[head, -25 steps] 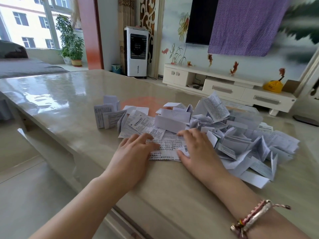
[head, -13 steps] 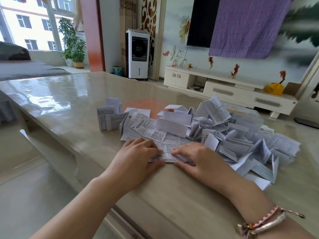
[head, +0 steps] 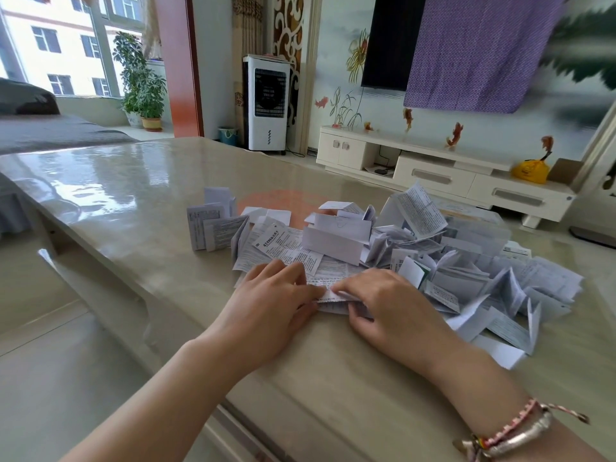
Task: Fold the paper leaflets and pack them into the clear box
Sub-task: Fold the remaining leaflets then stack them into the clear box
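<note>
A printed white leaflet (head: pixel 328 282) lies on the beige table (head: pixel 140 208) in front of me, its near edge lifted into a fold. My left hand (head: pixel 276 300) pinches the left end of that fold between index finger and thumb. At the right end, my right hand (head: pixel 386 303) pinches the fold with fingers curled over it and the thumb below. Behind and to the right spreads a loose pile of leaflets (head: pixel 466 271). The clear box (head: pixel 483 226) stands at the back right, largely hidden by the pile.
Three folded leaflets (head: pixel 213 225) stand apart at the left of the pile. The table's near edge (head: pixel 173 315) runs diagonally under my left forearm. A white TV cabinet (head: pixel 440 175) and an air cooler (head: pixel 268 101) stand beyond the table.
Both hands have drawn back toward me and closer together. The leaflet's near edge, flat a second ago, is now lifted and folded over between my fingertips.
</note>
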`<action>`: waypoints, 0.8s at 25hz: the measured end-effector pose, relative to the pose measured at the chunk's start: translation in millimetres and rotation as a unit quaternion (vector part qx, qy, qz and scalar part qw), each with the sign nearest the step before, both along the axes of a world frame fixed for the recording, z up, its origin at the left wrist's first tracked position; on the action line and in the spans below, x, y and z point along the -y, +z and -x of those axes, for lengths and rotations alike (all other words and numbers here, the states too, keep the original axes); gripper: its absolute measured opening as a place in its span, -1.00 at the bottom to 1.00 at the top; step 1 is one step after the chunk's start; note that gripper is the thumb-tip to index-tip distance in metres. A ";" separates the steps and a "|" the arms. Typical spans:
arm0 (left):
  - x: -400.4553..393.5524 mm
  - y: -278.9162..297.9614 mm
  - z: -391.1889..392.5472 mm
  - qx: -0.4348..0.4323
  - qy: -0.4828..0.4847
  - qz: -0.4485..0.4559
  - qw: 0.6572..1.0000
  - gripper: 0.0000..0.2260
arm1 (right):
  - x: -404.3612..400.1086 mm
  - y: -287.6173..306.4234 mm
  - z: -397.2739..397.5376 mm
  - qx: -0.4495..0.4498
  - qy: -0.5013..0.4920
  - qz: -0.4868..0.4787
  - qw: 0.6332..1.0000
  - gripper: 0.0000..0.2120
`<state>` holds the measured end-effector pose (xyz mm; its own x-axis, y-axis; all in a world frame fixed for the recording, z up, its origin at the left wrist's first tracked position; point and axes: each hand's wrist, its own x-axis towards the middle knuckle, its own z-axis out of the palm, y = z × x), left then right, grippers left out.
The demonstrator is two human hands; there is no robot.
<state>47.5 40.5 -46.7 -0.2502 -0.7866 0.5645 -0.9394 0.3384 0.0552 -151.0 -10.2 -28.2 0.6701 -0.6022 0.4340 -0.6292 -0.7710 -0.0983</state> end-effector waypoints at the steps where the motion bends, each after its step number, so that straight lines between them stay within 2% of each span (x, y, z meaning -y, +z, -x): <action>1: -0.4 0.9 -0.4 -0.004 -0.003 0.008 1.000 -0.69 | 1.3 0.1 1.2 0.013 -0.010 0.003 1.000 -0.69; 5: -0.4 3.3 -2.0 -0.023 0.001 0.021 1.000 -0.68 | 4.5 1.6 4.4 0.055 -0.047 0.013 0.997 -0.71; 8: -0.3 5.6 -2.4 -0.031 0.013 0.022 0.999 -0.75 | 1.9 2.3 2.7 0.126 -0.035 0.012 0.991 -0.79; 9: -1.3 7.5 -0.8 -0.058 0.021 0.016 0.998 -0.78 | 0.4 3.3 1.7 0.164 -0.019 0.005 0.986 -0.80; 11: -4.5 15.7 5.3 -0.184 0.032 -0.008 0.982 -0.83 | -2.8 7.1 -0.1 0.249 0.002 0.003 0.968 -0.72; 13: -4.0 25.3 10.1 -0.354 0.025 -0.030 0.934 -0.87 | -4.7 11.6 -1.1 0.298 -0.005 0.022 0.954 -0.54; 14: -3.6 30.9 11.0 -0.439 0.023 -0.051 0.897 -0.87 | -5.2 13.0 -2.0 0.297 -0.004 0.028 0.954 -0.47; 16: -4.2 38.8 10.8 -0.591 0.011 -0.117 0.798 -0.95 | -5.2 10.9 -3.9 0.241 0.018 0.034 0.970 -0.47; 18: -4.4 37.5 11.3 -0.669 0.015 -0.187 0.719 -0.90 | -4.0 6.8 -3.7 0.167 0.056 0.006 0.984 -0.52; 20: -4.9 32.4 12.2 -0.688 0.042 -0.237 0.685 -0.86 | -3.8 3.3 -2.6 0.119 0.079 -0.067 0.988 -0.45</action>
<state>35.3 45.4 -14.3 0.3191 -0.9422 -0.1023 0.0961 -0.0752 0.9925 -148.4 -6.4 -24.9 0.6495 -0.5611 0.5132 -0.4491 -0.8277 -0.3366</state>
